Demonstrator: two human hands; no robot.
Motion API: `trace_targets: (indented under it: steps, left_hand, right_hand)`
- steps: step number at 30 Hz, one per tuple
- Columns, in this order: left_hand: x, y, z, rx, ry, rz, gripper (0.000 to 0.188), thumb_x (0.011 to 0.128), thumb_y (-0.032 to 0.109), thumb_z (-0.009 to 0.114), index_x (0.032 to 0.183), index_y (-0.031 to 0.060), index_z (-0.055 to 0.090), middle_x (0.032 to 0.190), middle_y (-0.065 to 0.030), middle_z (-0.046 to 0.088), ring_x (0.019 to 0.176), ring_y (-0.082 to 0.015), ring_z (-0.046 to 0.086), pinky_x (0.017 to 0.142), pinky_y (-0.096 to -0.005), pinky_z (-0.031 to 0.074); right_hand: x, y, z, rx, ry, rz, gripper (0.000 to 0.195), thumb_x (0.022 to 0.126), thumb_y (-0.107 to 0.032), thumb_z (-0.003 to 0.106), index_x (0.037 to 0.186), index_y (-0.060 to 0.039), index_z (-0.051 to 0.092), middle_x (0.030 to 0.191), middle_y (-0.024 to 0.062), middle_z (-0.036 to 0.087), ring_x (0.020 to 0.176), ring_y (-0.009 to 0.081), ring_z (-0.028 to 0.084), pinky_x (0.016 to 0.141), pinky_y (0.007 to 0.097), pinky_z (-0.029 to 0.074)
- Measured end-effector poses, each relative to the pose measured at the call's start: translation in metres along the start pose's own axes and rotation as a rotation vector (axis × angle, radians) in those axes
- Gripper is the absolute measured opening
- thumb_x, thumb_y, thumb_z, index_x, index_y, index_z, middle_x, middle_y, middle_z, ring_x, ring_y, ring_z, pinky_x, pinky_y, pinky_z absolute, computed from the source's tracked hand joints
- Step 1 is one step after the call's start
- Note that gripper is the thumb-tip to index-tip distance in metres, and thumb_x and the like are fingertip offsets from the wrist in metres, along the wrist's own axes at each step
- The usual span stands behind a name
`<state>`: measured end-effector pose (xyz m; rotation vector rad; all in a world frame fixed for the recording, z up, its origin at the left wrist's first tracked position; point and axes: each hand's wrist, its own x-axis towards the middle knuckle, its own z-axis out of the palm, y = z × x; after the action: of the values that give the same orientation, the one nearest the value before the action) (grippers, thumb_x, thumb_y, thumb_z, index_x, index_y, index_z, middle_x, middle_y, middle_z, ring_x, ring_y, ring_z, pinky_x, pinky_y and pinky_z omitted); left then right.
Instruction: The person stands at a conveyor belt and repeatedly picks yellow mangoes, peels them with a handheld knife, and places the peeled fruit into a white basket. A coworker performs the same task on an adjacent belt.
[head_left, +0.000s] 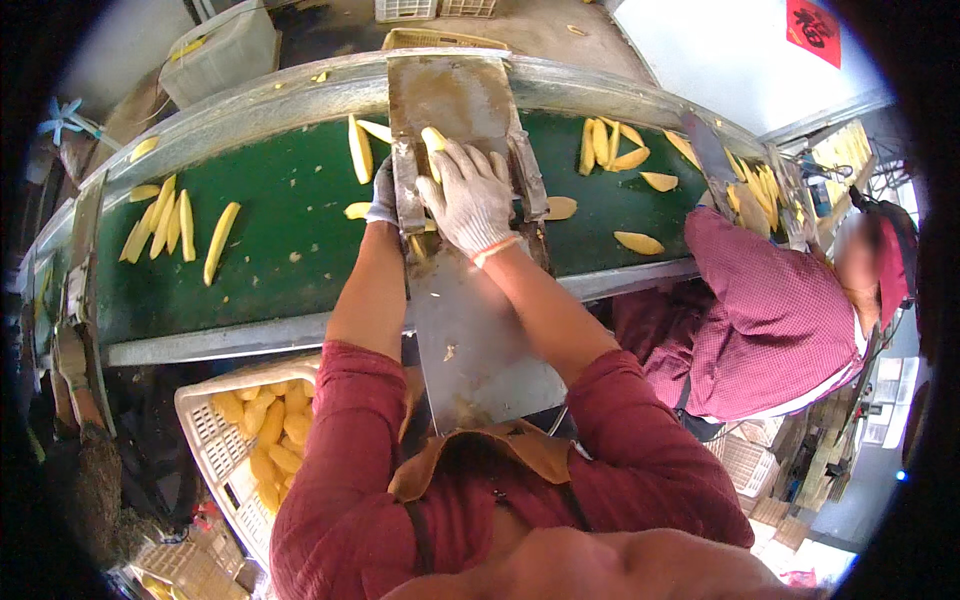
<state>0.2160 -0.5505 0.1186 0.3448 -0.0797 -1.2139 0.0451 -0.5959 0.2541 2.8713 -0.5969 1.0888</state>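
Note:
My right hand (472, 196), in a pale knitted glove, lies over a peeled yellow mango (433, 141) and holds it against the metal slicing board (448, 90). The fruit's upper end shows beside my fingers; the rest is mostly covered. My left hand (382, 196), also gloved, is at the board's left rail (407, 184). Its fingers are hidden behind and below that rail, so its grip cannot be seen. Under the board runs a green conveyor belt (292, 202). Mango slices (360, 150) lie close to my left hand, and a pale slice (560, 208) lies right of the board.
More mango slices (169, 217) lie at the belt's left, others (611, 146) at its right. A plastic crate (217, 435) of peeled mangoes stands below left. A co-worker (772, 315) sits close on my right; another person's gloved hand (71, 356) shows far left.

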Motion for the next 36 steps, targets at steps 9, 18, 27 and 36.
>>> trace_targets:
  steps: [9, 18, 27, 36]
  left_hand:
    - [-0.185, -0.001, 0.077, 0.671, 0.537, 0.529, 0.061, 0.112, 0.051, 0.061, 0.156, 0.0108, 0.051, 0.131, -0.0105, 0.068, 0.111, -0.0263, 0.070, 0.095, -0.0473, 0.060]
    - [-0.277, -0.145, 0.151, 0.291, 0.328, -0.041, 0.053, 0.114, 0.046, 0.060, 0.158, 0.0152, 0.057, 0.134, -0.0048, 0.071, 0.117, -0.0188, 0.069, 0.101, -0.0373, 0.059]
    - [-0.290, -0.113, 0.141, 2.289, 0.320, 0.506, 0.044, 0.099, 0.032, 0.076, 0.141, 0.0216, 0.071, 0.164, -0.0169, 0.051, 0.151, -0.0423, 0.048, 0.120, -0.0555, 0.045]
    - [-0.282, -0.041, 0.101, 2.473, 0.393, 0.541, 0.050, 0.089, 0.020, 0.074, 0.136, 0.0367, 0.073, 0.156, -0.0126, 0.058, 0.129, -0.0390, 0.063, 0.108, -0.0554, 0.049]
  right_hand:
    - [-0.107, -0.017, -0.118, 0.733, -0.279, 0.583, 0.049, 0.097, -0.006, 0.071, 0.146, -0.0067, 0.064, 0.140, 0.0193, 0.069, 0.123, 0.0368, 0.068, 0.107, 0.0459, 0.056]
    - [-0.161, -0.057, -0.166, 0.429, -0.354, 0.280, 0.062, 0.099, -0.022, 0.074, 0.156, -0.0061, 0.054, 0.149, 0.0246, 0.063, 0.132, 0.0492, 0.062, 0.113, 0.0535, 0.052]
    - [-0.161, -0.032, -0.161, 0.318, -0.105, 0.463, 0.051, 0.103, -0.015, 0.065, 0.154, -0.0090, 0.057, 0.108, 0.0238, 0.070, 0.090, 0.0434, 0.072, 0.078, 0.0530, 0.059]
    - [-0.127, -0.030, -0.119, 0.030, -0.078, 0.188, 0.052, 0.098, -0.023, 0.072, 0.146, -0.0090, 0.059, 0.128, 0.0275, 0.064, 0.119, 0.0468, 0.064, 0.102, 0.0592, 0.053]
